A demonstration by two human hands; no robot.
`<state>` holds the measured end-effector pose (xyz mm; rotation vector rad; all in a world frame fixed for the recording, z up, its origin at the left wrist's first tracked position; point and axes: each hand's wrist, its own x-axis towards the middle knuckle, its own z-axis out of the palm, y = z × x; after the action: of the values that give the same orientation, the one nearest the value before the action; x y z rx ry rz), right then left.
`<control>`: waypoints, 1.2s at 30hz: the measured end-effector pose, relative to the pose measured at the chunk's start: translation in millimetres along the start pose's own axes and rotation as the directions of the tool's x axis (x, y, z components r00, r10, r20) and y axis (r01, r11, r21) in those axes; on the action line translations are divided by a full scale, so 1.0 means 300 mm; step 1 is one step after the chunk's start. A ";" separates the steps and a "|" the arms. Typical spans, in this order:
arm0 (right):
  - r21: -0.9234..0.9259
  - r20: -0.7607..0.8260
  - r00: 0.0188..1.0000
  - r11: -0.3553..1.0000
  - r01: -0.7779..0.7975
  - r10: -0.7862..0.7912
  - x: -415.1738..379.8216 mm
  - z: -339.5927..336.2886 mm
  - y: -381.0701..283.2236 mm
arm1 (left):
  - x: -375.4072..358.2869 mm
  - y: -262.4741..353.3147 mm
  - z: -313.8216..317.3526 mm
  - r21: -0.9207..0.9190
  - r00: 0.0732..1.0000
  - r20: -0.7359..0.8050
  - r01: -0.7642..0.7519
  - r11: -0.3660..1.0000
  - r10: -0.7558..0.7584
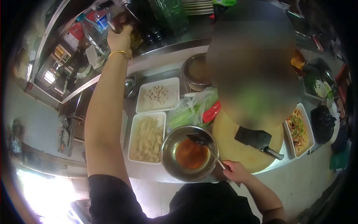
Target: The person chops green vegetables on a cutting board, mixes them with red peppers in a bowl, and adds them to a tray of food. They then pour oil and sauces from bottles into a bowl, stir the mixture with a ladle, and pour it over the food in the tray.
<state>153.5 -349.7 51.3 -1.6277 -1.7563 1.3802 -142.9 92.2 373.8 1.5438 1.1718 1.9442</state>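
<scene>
My left hand (121, 39) reaches up to the shelf with its fingers closed round a bottle (120, 21) with dark brown contents. Part of that bottle is hidden behind the fingers. Low in the view, my right hand (235, 172) grips the handle of a ladle (213, 152). The ladle's dark head lies inside a steel mixing bowl (170, 170), over a reddish-brown sauce (190, 154). Beside the bowl, a cleaver (253, 138) rests flat on a round cutting board (227, 138).
White trays hold pale chunks (149, 138) and small cubes (156, 95). Bagged green vegetables (186, 116) and a red pepper (212, 112) lie behind the bowl. A tray of shredded food (298, 130) stands right. Bottles (91, 33) line the shelf. A blurred patch hides the upper right.
</scene>
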 end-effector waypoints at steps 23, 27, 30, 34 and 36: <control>0.083 0.200 0.954 0.966 -0.246 0.225 -0.022 -0.064 -0.206 | -0.922 -0.621 -1.658 -0.271 0.566 -0.605 0.516 0.813 -0.560; 0.108 0.078 0.957 0.952 -0.288 0.281 -0.028 -0.044 -0.221 | -0.773 -0.738 -1.795 -0.171 0.609 -0.371 0.698 0.696 -0.701; 0.130 -0.013 0.951 0.943 -0.305 0.309 -0.007 0.046 -0.270 | -0.687 -0.700 -1.701 -0.430 0.383 -0.330 0.753 0.499 -0.863; -0.051 0.080 0.977 0.980 -0.192 0.196 -0.046 0.048 -0.271 | -0.711 -0.949 -1.959 -0.201 0.477 -0.189 0.837 0.509 -0.858; -0.110 0.068 0.966 0.964 -0.241 0.250 -0.096 0.005 -0.283 | -0.722 -0.913 -1.933 -0.341 0.591 -0.074 0.742 0.577 -0.804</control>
<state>114.2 -363.6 130.7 -1.9240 -1.7407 1.5070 -665.8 -121.4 0.7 0.4770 1.2926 1.5531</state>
